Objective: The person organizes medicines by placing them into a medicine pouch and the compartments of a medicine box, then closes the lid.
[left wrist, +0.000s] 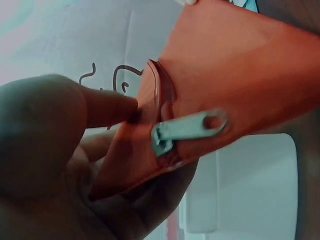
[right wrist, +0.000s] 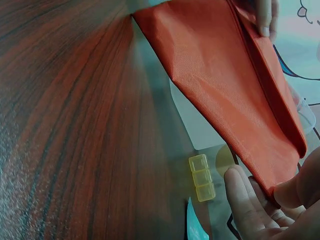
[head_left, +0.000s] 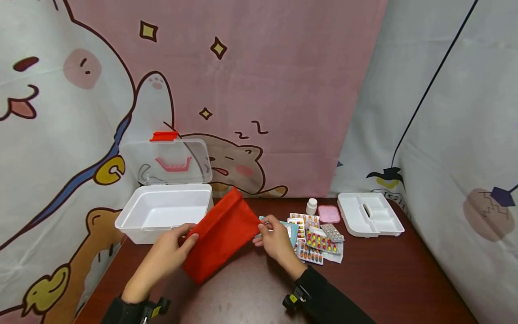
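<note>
A red zippered pouch (head_left: 222, 238) is held tilted above the table between both hands. My left hand (head_left: 174, 249) grips its left end, thumb on the near face and fingers behind. In the left wrist view, the zip's metal pull (left wrist: 192, 126) hangs near that thumb. My right hand (head_left: 277, 243) pinches the pouch's right corner between thumb and fingers. From the right wrist, the pouch (right wrist: 215, 75) looks flat, with a folded zip seam along one side. Light blue packaging (head_left: 293, 230) lies beside the right hand, partly hidden by it.
A white box (head_left: 162, 235) with its clear lid (head_left: 198, 157) raised stands at back left. Several blister packs (head_left: 321, 241), a white bottle (head_left: 311, 207), a pink case (head_left: 329, 214) and a white compartment tray (head_left: 356, 225) sit right. A yellow three-part pill case (right wrist: 202, 177) shows in the right wrist view.
</note>
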Available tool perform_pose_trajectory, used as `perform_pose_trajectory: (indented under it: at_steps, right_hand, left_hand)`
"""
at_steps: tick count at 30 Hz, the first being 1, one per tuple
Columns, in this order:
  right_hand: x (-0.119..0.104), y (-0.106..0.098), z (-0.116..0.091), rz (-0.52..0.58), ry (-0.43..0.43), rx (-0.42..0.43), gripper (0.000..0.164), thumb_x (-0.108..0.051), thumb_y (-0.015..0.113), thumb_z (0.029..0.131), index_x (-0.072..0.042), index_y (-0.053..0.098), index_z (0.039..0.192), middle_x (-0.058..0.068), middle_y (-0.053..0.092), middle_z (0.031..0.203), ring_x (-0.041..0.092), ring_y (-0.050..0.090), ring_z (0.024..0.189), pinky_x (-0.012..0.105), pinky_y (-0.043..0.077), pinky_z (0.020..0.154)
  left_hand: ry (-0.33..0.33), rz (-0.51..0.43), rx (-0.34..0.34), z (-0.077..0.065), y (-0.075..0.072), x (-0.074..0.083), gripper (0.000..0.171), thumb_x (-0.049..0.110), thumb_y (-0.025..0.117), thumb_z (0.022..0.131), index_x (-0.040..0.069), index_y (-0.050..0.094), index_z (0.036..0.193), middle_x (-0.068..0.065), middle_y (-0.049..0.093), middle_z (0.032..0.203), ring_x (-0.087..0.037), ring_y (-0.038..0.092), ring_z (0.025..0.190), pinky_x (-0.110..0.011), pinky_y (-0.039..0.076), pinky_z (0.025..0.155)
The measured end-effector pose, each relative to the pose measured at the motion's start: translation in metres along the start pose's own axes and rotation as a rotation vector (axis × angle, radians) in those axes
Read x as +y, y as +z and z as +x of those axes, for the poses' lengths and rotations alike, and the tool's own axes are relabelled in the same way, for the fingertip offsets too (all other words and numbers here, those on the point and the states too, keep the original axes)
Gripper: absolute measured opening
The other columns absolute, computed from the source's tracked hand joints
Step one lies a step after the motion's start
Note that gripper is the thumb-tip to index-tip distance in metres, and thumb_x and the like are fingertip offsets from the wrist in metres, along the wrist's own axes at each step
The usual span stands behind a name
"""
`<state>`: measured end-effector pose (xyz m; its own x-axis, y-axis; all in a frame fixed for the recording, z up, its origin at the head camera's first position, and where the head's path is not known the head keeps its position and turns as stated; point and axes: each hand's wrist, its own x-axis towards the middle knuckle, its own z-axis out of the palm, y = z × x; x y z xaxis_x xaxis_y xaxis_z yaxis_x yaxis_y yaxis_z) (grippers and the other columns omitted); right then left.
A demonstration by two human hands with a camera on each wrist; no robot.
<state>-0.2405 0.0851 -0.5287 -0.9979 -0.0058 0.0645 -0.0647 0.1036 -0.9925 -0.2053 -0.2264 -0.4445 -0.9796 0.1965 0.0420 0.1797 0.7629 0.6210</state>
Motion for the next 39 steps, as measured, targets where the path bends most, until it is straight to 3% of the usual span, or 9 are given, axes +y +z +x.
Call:
perform_pose_trajectory:
  at_steps: [8, 15, 20, 23, 26, 29, 32, 35, 39]
  right_hand:
    - [0.001, 0.001, 0.004, 0.016, -0.005, -0.016, 0.018, -0.007, 0.064, 0.11, 0.002, 0.063, 0.125, 0.028, 0.073, 0.098, 0.045, 0.08, 0.069, 0.061, 0.065, 0.068]
    - [-0.002, 0.002, 0.005, -0.02, 0.043, -0.061, 0.04, -0.003, 0.064, 0.106, 0.001, 0.062, 0.146, 0.027, 0.069, 0.117, 0.033, 0.083, 0.074, 0.056, 0.067, 0.077]
    - [-0.001, 0.003, 0.004, -0.105, 0.061, -0.091, 0.057, -0.004, 0.066, 0.104, -0.002, 0.052, 0.16, 0.029, 0.071, 0.124, 0.034, 0.083, 0.077, 0.051, 0.068, 0.078]
    - [0.0, 0.003, 0.003, -0.127, 0.076, -0.12, 0.07, -0.006, 0.067, 0.104, -0.008, 0.041, 0.168, 0.03, 0.069, 0.132, 0.037, 0.082, 0.078, 0.05, 0.069, 0.078]
    - [0.0, 0.003, 0.001, -0.176, 0.055, -0.151, 0.079, -0.007, 0.067, 0.103, -0.011, 0.032, 0.173, 0.031, 0.066, 0.141, 0.033, 0.081, 0.077, 0.042, 0.069, 0.075]
    - [-0.003, 0.006, -0.003, -0.305, -0.02, -0.148, 0.075, -0.011, 0.068, 0.102, -0.012, 0.038, 0.171, 0.026, 0.067, 0.141, 0.018, 0.076, 0.071, 0.029, 0.062, 0.072]
    - [-0.008, 0.01, -0.011, -0.441, -0.167, -0.13, 0.053, -0.013, 0.069, 0.102, -0.009, 0.061, 0.154, 0.016, 0.074, 0.129, 0.007, 0.067, 0.075, 0.025, 0.055, 0.074]
    - [-0.015, 0.015, -0.02, -0.507, -0.35, -0.14, 0.03, -0.014, 0.069, 0.104, -0.011, 0.077, 0.133, 0.005, 0.077, 0.123, 0.007, 0.069, 0.092, 0.026, 0.059, 0.083]
    - [-0.021, 0.021, -0.029, -0.553, -0.623, -0.144, 0.023, -0.012, 0.069, 0.105, -0.014, 0.081, 0.124, -0.001, 0.077, 0.131, 0.012, 0.074, 0.116, 0.031, 0.063, 0.097]
  left_hand:
    - [0.112, 0.026, -0.103, 0.009, 0.003, 0.014, 0.014, 0.025, 0.068, 0.11, 0.019, 0.075, 0.121, 0.004, 0.07, 0.09, -0.009, 0.061, 0.076, -0.026, 0.051, 0.069]
    - [0.153, 0.047, -0.046, 0.002, 0.011, 0.03, 0.03, 0.015, 0.068, 0.108, 0.01, 0.069, 0.138, -0.009, 0.079, 0.124, -0.009, 0.069, 0.087, -0.034, 0.06, 0.08]
    - [0.232, 0.088, 0.01, 0.001, 0.018, 0.037, 0.046, 0.011, 0.07, 0.107, 0.01, 0.061, 0.152, -0.011, 0.078, 0.123, -0.012, 0.069, 0.092, -0.038, 0.061, 0.085]
    - [0.289, 0.097, 0.041, 0.001, 0.023, 0.04, 0.058, 0.006, 0.071, 0.105, 0.014, 0.055, 0.16, -0.007, 0.077, 0.116, -0.008, 0.062, 0.081, -0.031, 0.056, 0.078]
    - [0.35, 0.104, 0.06, 0.001, 0.027, 0.042, 0.052, -0.001, 0.068, 0.103, 0.013, 0.064, 0.154, -0.003, 0.078, 0.114, -0.005, 0.057, 0.078, -0.026, 0.053, 0.075]
    - [0.372, 0.108, 0.045, 0.002, 0.029, 0.046, 0.039, -0.004, 0.063, 0.102, 0.009, 0.076, 0.137, 0.001, 0.077, 0.107, -0.003, 0.055, 0.077, -0.023, 0.052, 0.073]
    - [0.358, 0.13, 0.021, 0.004, 0.031, 0.049, 0.031, -0.002, 0.064, 0.103, 0.007, 0.079, 0.128, 0.001, 0.076, 0.106, -0.003, 0.056, 0.077, -0.023, 0.052, 0.073]
    - [0.367, 0.17, 0.002, 0.004, 0.03, 0.051, 0.028, 0.0, 0.07, 0.101, 0.003, 0.08, 0.127, -0.002, 0.077, 0.106, -0.006, 0.062, 0.081, -0.026, 0.057, 0.075]
    - [0.394, 0.222, -0.006, 0.002, 0.027, 0.054, 0.028, 0.0, 0.074, 0.099, -0.001, 0.079, 0.126, -0.005, 0.075, 0.101, -0.008, 0.062, 0.082, -0.026, 0.058, 0.075]
